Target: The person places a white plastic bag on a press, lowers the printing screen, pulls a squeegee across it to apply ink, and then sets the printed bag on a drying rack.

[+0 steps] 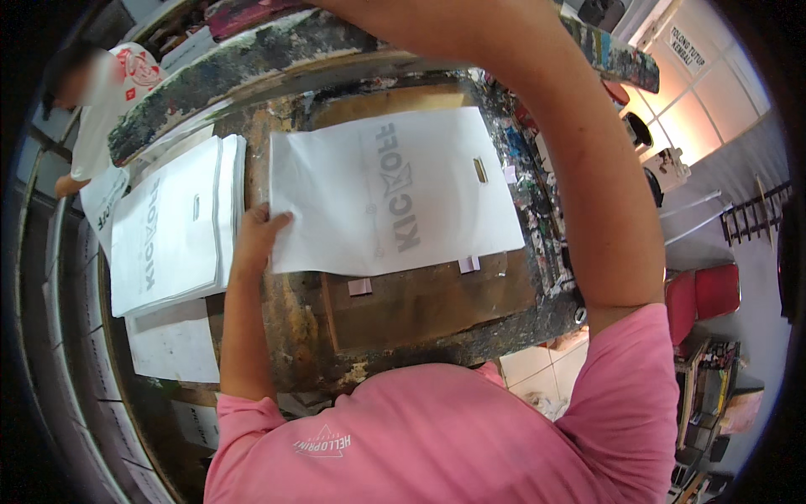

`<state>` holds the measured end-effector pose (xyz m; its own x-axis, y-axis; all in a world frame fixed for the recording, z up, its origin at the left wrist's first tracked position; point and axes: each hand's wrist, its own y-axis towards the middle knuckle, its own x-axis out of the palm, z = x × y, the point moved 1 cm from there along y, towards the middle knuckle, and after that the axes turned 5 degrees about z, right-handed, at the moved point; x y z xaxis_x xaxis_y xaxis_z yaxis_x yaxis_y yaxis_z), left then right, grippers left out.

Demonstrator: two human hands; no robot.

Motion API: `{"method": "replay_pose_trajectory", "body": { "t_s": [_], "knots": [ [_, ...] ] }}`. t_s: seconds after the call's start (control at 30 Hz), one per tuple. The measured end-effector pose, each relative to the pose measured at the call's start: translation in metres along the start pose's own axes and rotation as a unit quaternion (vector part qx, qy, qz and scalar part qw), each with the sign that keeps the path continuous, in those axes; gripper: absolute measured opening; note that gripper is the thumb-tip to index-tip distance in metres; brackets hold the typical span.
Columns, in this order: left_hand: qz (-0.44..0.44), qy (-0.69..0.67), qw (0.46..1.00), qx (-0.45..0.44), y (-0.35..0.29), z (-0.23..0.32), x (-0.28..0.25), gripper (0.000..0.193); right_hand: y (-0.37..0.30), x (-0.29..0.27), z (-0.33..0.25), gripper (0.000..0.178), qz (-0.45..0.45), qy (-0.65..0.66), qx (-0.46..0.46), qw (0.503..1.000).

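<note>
A white flat bag [336, 193] with a cut-out handle slot lies across the brown board [403, 315] in front of me; grey lettering shows through it. My left hand [262, 228] pinches the bag's left edge, thumb on top, and that edge is slightly lifted and rippled. Left of this hand rests a thick stack of similar white bags [172, 227], also with slots and grey lettering. My right forearm [537, 76] reaches up and across the top of the view; its hand is past the upper edge. Above the bag stands a raised, paint-crusted frame bar [252, 97].
Small pale tabs [360, 287] stick to the board by the bag's near edge. Another person [101, 126] at the far left holds a printed white sheet [105, 202]. White printed pieces lie on racks [101, 361] at left. A red chair [705, 294] stands at right.
</note>
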<state>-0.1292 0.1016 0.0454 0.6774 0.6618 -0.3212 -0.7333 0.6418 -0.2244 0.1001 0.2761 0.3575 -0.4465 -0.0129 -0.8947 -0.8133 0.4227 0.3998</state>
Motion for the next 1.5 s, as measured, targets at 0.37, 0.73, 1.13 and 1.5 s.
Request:
{"method": "replay_pose_trajectory", "body": {
  "t_s": [0.37, 0.73, 1.13, 1.5],
  "knots": [
    [-0.039, 0.170, 0.983, -0.059, -0.001, -0.052, -0.024, 0.036, 0.002, 0.006, 0.002, 0.052, -0.037, 0.028, -0.029, 0.998],
    [-0.060, 0.020, 0.997, -0.044, 0.010, -0.089, -0.028, 0.034, -0.002, 0.013, -0.003, 0.049, 0.004, 0.017, -0.009, 1.000],
    [-0.001, -0.060, 0.998, 0.009, -0.013, 0.043, -0.007, 0.028, -0.004, 0.027, 0.002, 0.048, 0.033, 0.000, -0.035, 0.999],
    [-0.026, 0.140, 0.989, -0.035, 0.028, -0.075, -0.026, 0.033, -0.002, 0.005, 0.006, 0.052, -0.036, 0.033, -0.037, 0.998]
  ]
}}
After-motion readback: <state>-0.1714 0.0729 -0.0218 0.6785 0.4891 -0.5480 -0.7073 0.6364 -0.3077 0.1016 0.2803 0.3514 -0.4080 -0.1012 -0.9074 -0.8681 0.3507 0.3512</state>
